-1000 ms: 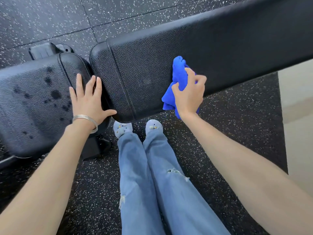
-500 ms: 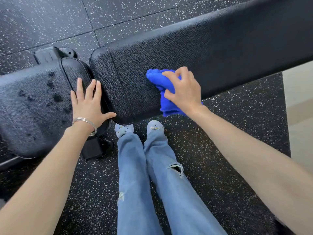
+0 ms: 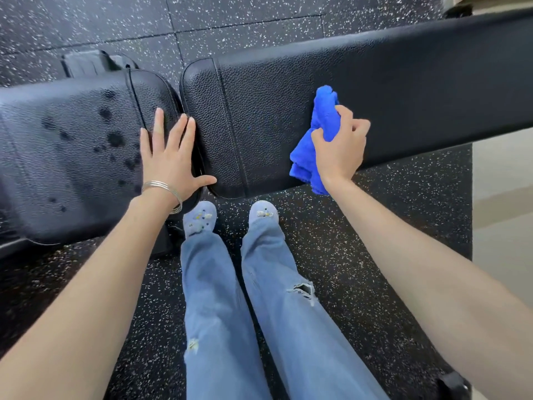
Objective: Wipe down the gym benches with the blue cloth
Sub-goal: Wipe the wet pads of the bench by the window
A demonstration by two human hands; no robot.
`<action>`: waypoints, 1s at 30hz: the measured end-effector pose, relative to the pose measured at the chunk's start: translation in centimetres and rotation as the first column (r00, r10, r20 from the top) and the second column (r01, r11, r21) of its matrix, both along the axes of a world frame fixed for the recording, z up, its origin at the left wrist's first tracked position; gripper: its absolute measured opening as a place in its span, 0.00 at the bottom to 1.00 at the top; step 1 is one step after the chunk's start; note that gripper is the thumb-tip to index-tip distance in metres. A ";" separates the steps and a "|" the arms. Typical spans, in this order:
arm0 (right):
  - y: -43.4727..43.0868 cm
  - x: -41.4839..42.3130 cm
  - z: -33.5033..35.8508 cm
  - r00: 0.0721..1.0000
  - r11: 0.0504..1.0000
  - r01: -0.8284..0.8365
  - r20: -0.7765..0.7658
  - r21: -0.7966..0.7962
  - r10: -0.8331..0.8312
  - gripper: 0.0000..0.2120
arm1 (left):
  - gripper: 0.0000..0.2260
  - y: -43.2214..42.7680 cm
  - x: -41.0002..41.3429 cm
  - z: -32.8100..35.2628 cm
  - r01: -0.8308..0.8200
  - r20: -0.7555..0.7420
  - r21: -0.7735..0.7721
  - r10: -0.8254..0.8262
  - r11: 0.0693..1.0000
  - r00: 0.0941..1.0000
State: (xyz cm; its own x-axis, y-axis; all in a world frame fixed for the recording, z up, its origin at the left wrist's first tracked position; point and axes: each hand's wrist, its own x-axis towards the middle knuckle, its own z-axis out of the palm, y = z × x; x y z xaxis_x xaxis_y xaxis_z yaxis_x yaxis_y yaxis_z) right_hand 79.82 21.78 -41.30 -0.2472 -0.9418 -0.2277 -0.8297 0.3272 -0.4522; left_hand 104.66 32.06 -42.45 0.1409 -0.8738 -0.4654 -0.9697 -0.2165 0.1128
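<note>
Right hand curled around bunched bright-blue cloth, holding it against the long black textured vinyl bench pad, near its front edge. Left hand flat, fingers spread, resting on the shorter black seat pad, which carries dark wet spots.

Bright blue cloth is glowing in the right hand against the black pebble-grained back pad. Dark blotches are dotting the black seat pad beyond the left hand. White flecks are speckling the black floor.
</note>
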 end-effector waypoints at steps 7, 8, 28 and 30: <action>4.6 7.5 -1.1 0.948 0.948 -0.310 -0.101 -0.068 0.302 0.21 | 0.51 0.3 0.3 -0.6 -0.009 -0.039 -0.042 0.008 0.999 0.999; 5.0 8.4 -1.2 0.940 0.939 -0.334 -0.107 -0.081 0.325 0.21 | 0.51 0.3 0.4 -0.6 -0.007 -0.040 -0.042 0.005 0.999 0.999; 2.3 4.7 0.4 0.981 0.988 0.141 -0.144 0.060 -0.131 0.21 | 0.40 0.3 3.9 1.3 0.212 -0.147 0.049 -0.202 0.976 0.968; 3.1 7.5 0.1 0.937 0.940 0.340 -0.103 0.040 -0.335 0.20 | 0.38 0.3 4.9 1.7 0.192 -0.198 0.037 -0.181 0.981 0.963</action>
State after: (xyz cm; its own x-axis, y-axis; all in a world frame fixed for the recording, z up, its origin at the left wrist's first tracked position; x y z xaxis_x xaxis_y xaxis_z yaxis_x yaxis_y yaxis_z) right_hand 87.33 24.90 -41.16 -0.5710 -0.7855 -0.2384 -0.7038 0.6180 -0.3505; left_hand 109.52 32.40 -40.74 -0.1192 -0.8483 -0.5159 -0.9547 -0.0448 0.2942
